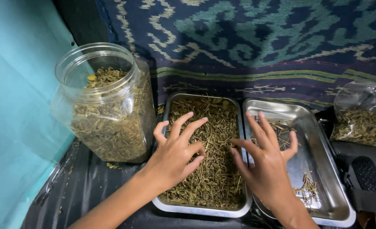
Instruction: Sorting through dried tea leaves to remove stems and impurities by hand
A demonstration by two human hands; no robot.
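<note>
- The left hand is spread open, fingers fanned and slightly curled, resting on the dried herbs that fill the left metal tray; it grips nothing.
- The right hand is open too, fingers apart, hovering over the seam where the two trays meet, its thumb side above the herbs and its outer fingers above the right metal tray.
- The herbs lie directly under and between both hands, heaped thickly across the left tray.
- The right tray is mostly bare steel, with a few thin stems scattered just beside the right hand.
- A clear plastic jar, lid off and holding more dried leaves, stands just left of the left hand.
- A clear bag of similar leaves sits at the far right, well apart from both hands.
- A patterned cloth hangs behind.
</note>
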